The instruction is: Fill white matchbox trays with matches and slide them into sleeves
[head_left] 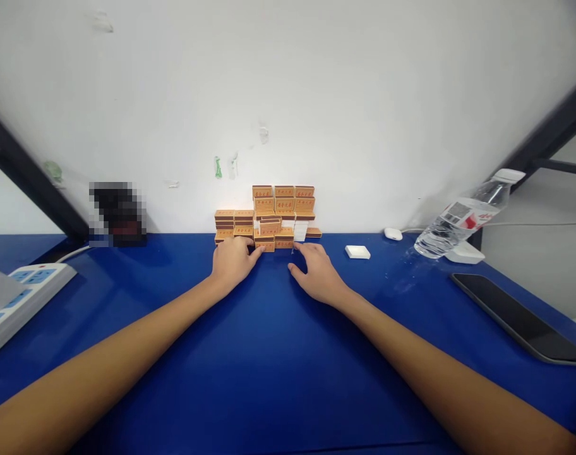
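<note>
Matchboxes with orange labels and brown striking sides are stacked in a stepped pile (284, 205) against the wall. My left hand (232, 262) rests at the pile's lower left, its thumb and index finger apart and touching the end of a front matchbox (264, 247). At the lower right, the index finger of my right hand (317, 273) reaches the end of another bottom matchbox (284, 244); its thumb is spread away. Neither hand is closed round a box. One matchbox (270, 226) sits slightly askew in the middle. Some white box sides (300, 230) show at the right.
On the blue table (278, 354) a small white case (357, 252) lies right of the pile. Farther right are a tilted water bottle (463, 218), a white charger (465, 253) and a phone (520, 316). A power strip (30, 297) and a blurred dark object (120, 215) stand left.
</note>
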{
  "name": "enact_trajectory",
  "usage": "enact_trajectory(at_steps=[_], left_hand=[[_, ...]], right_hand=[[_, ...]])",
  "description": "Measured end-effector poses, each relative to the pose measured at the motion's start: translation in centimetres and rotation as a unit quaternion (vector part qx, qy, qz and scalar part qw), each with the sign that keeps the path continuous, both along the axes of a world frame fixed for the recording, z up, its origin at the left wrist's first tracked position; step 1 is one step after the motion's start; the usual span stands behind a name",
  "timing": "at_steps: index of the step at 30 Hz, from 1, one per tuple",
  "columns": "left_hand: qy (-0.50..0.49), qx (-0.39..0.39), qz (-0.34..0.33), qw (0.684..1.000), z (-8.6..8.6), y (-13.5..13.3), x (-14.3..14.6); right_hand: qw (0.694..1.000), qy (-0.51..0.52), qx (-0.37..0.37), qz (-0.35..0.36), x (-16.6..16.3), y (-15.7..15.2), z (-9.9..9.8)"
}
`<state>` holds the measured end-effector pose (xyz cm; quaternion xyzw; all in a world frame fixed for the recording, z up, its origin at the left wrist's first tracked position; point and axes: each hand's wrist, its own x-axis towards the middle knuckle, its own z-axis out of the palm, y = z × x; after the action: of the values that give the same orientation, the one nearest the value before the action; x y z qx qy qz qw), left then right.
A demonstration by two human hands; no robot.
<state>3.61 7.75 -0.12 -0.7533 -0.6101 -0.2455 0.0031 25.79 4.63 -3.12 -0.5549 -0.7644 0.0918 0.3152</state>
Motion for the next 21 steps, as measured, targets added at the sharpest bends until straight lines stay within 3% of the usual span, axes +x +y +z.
enact_trajectory(at_steps=[15,21], left_hand=[[-0.006,-0.006,0.005,1.000,0.0,-0.3,1.3],[-0.007,0.002,0.001,1.000,0.1,-0.2,1.5]], right_hand=[[0.999,0.038,0.020,0.001,0.1,0.0,0.2],[0.999,0.047,-0.003,-0.008,0.4,0.3,-0.2]])
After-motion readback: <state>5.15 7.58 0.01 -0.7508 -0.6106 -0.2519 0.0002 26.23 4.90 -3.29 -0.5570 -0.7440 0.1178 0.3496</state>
